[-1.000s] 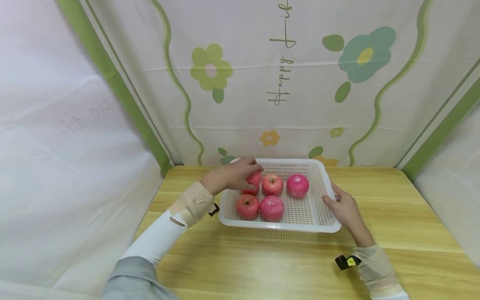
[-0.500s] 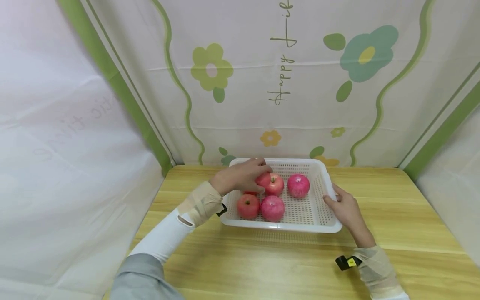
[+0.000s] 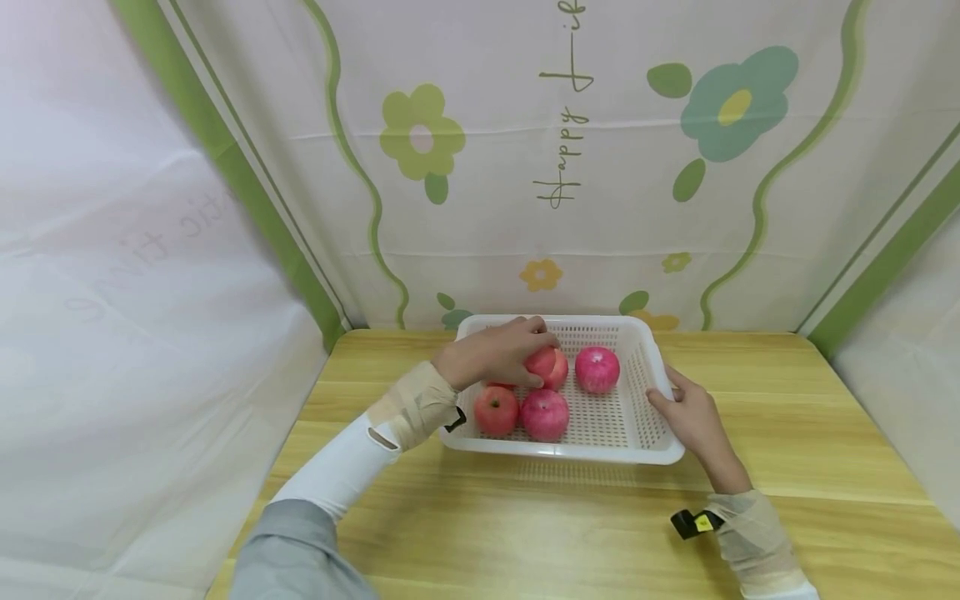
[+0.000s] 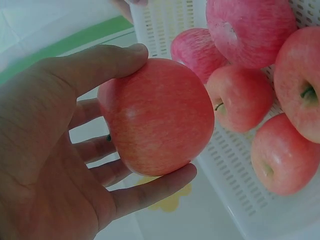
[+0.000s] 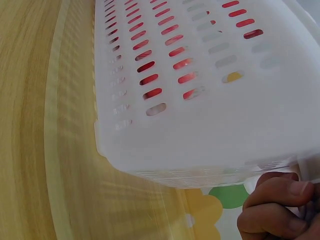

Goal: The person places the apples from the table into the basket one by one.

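My left hand (image 3: 498,352) holds a red apple (image 4: 160,117) over a white plastic basket (image 3: 615,455), thumb on one side and fingers round the other. Under and behind it, another apple (image 3: 560,372) is partly hidden. In the basket's front row sit a red apple (image 3: 496,410) and a pinker apple (image 3: 545,415). One pink apple (image 3: 597,370) stands farther right. A further apple shows only slightly beneath my left hand. At the basket's right end, my right hand (image 3: 693,417) grips the rim, fingers curled under it in the right wrist view.
The basket stands on a wood-grain table (image 3: 495,533), close to a patterned fabric wall (image 3: 480,208) at the back. Fabric also hangs at the left and right sides. Bare slotted floor (image 3: 600,421) shows in the basket's right part.
My left hand has lifted the apple from the basket's back left and carried it a little to the right, over the neighbouring apple. My right hand stays on the rim.
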`<state>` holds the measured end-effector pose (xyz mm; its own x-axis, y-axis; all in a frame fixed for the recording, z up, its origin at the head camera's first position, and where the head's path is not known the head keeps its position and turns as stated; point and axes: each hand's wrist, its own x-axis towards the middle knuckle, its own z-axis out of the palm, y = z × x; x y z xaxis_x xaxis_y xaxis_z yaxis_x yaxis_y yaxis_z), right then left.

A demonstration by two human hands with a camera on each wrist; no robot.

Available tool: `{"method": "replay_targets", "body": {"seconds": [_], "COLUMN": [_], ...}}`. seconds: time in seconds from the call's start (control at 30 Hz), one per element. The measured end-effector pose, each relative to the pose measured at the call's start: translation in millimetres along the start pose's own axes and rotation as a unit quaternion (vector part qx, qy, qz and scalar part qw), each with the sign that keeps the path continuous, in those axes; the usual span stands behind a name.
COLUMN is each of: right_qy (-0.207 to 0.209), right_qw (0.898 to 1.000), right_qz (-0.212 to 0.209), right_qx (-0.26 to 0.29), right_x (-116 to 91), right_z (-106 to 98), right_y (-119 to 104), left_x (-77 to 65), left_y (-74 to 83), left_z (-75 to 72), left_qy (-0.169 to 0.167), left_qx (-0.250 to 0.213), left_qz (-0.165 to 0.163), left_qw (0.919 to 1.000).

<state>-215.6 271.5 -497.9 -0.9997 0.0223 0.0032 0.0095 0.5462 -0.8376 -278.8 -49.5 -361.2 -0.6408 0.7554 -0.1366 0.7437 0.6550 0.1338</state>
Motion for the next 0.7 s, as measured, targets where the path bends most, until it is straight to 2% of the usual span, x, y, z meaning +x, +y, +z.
{"method": "replay_targets", "body": {"seconds": [0.2,0.7], "right_qy": [0.000,-0.007], "right_qw": [1.000,1.000], "right_qz": [-0.001,0.005], "right_qx": [0.006,0.004], "right_x": [0,1], "right_z": [0,-2], "right_y": [1,0], "left_x": [4.8,18.2], "left_y": [4.8,13.6], "left_z": [2.8,11.1], "left_qy": [0.000,0.000], "left_qx": [0.009,0.000], "left_qz": [0.026,0.053], "left_qw": [0.9996,0.9986]}}
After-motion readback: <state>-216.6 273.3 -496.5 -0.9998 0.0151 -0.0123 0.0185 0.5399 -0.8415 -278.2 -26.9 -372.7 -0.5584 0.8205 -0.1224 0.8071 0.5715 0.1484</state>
